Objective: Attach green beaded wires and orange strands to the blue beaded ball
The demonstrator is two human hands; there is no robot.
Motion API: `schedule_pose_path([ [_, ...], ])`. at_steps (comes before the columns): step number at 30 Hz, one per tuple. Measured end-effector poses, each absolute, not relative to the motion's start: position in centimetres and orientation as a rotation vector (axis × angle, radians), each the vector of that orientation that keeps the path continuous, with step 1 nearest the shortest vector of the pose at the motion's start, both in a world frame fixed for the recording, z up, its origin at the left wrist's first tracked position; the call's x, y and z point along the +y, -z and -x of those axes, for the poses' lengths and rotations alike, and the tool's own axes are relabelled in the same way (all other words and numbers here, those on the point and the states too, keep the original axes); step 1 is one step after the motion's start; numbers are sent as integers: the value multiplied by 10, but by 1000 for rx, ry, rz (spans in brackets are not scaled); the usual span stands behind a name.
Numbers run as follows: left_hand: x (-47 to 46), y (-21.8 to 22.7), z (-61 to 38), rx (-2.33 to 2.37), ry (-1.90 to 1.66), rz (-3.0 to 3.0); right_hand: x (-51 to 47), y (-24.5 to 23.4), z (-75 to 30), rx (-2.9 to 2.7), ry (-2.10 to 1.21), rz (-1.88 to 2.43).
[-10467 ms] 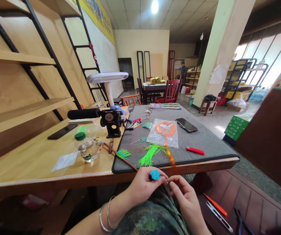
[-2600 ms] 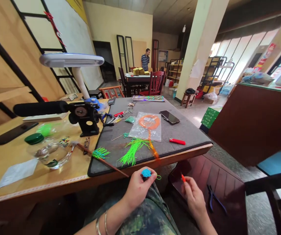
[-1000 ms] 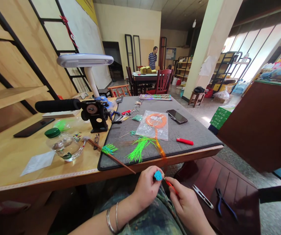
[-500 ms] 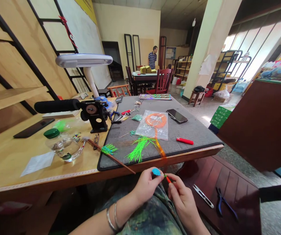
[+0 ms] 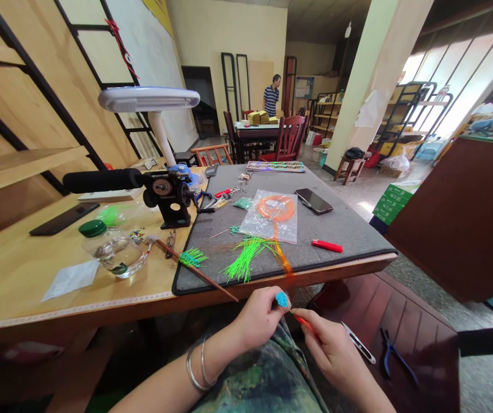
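Note:
My left hand (image 5: 261, 315) is closed, with a round cluster of small blue beads (image 5: 281, 299) showing between thumb and fingers. The rest of the cluster is hidden in the grip. Close beside it, my right hand (image 5: 326, 338) pinches a slim orange-red stick-like thing (image 5: 304, 322), its narrow end pointing at the left fingertips. A bit of green shows where the two meet. Orange threads (image 5: 284, 263) hang over the table edge just above my hands. On the grey mat (image 5: 349, 235) lie bright green strands (image 5: 249, 259), and a brown stick (image 5: 212, 281) juts past the mat's edge.
A plastic bag with coiled orange thread (image 5: 272, 215), a phone (image 5: 314, 201) and a red lighter-like object (image 5: 327, 246) lie on the mat. A water jar (image 5: 120, 252) stands left. Snips (image 5: 360, 344) and blue pliers (image 5: 395, 355) rest on the bench at right. A person (image 5: 271, 97) stands far back.
My right hand has moved slightly right and turned, so the orange-red thing now lies flatter. The blue cluster in my left hand has tilted and moved slightly right.

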State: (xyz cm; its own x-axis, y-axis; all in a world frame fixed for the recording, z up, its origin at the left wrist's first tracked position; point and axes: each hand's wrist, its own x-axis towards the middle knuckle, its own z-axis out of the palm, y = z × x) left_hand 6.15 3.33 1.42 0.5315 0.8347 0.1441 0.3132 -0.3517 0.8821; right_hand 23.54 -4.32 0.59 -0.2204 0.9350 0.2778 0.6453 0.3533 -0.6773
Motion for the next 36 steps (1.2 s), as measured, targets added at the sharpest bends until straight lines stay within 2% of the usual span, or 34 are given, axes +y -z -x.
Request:
schedule_pose_path([
  [7,18,-8,-65,1121,-777,-2357,-46,10,-220,-1801,-500,1510],
  [12,16,-1,-64,1081,-852,-2489,-41,19,-204,-1621,-451,1510],
  [18,20,3,-64,1047,-1047,-2013,-40,33,-198,-1542,-384,1508],
  [23,23,2,-68,993,-1012,-1704,-42,38,-202,-1553,-375,1500],
  [36,30,-6,-65,911,-922,-1624,-41,17,-216,-1691,-453,1398],
])
